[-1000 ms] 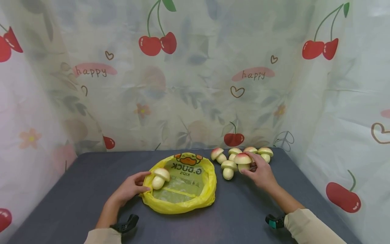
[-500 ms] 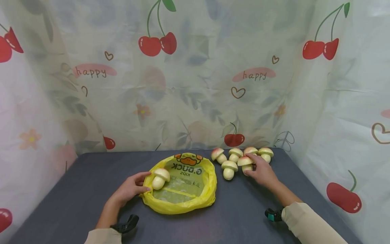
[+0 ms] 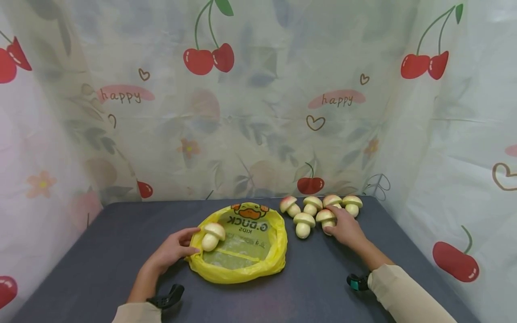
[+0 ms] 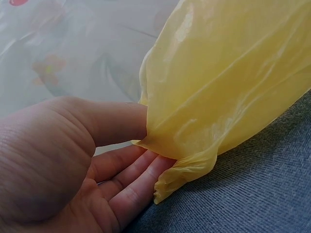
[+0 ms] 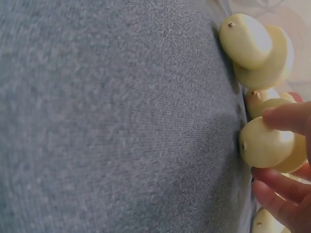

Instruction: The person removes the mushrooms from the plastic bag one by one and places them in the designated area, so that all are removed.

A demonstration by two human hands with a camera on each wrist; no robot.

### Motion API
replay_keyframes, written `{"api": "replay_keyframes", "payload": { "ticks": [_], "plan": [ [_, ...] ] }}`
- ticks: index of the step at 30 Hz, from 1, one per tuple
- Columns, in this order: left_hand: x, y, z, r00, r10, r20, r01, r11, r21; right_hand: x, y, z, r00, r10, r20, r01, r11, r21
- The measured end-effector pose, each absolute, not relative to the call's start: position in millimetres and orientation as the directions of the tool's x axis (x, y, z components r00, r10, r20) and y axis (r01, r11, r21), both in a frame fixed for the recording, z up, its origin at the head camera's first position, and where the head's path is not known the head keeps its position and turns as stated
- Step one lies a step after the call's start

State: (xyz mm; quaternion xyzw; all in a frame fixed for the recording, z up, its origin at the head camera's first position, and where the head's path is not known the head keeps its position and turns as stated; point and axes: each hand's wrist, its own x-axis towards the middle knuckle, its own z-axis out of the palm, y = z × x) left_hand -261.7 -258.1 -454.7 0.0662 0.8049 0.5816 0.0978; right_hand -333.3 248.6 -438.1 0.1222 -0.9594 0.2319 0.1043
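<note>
My left hand [image 3: 174,249] grips the left rim of a yellow plastic bag [image 3: 238,274], thumb and fingers on either side of the film in the left wrist view. The bag sits with its mouth spread wide, and one toy mushroom [image 3: 212,237] lies inside near that hand. On the right, my right hand [image 3: 346,229] holds a toy mushroom [image 3: 325,217] with a reddish cap. In the right wrist view, thumb and fingers lie on opposite sides of its pale stem [image 5: 265,143], low over the dark cloth.
Several more toy mushrooms [image 3: 302,225] stand or lean around the right hand, close to the back edge of the dark table [image 3: 307,287]. Behind it hangs a curtain [image 3: 258,116] printed with cherries.
My right hand has moved slightly right and down with the mushroom, lowering it beside the others. The left hand and the bag have stayed where they were.
</note>
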Motion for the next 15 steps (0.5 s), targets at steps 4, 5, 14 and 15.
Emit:
{"api": "replay_keyframes", "payload": {
  "ticks": [4,5,14,15],
  "plan": [
    [-260.8,-258.3,-454.4,-0.972,0.22,-0.083,-0.011,0.312,0.95,-333.7,246.3,-437.1,-0.951,-0.186,0.246,-0.278,0.865,-0.418],
    [-260.8,-258.4,-454.7,-0.972,0.221,-0.084,-0.012,0.311,0.95,-333.5,245.9,-436.9,-0.951,-0.187,0.245,-0.277,0.864,-0.419],
    [-262.6,-257.3,-456.2,-0.975,0.205,-0.085,-0.015,0.323,0.946,-329.8,247.1,-435.9,-0.955,-0.172,0.242,-0.267,0.854,-0.447],
    [-262.3,-257.0,-455.8,-0.975,0.204,-0.084,-0.014,0.325,0.946,-329.1,247.8,-434.9,-0.956,-0.162,0.244,-0.26,0.852,-0.454]
  ]
}}
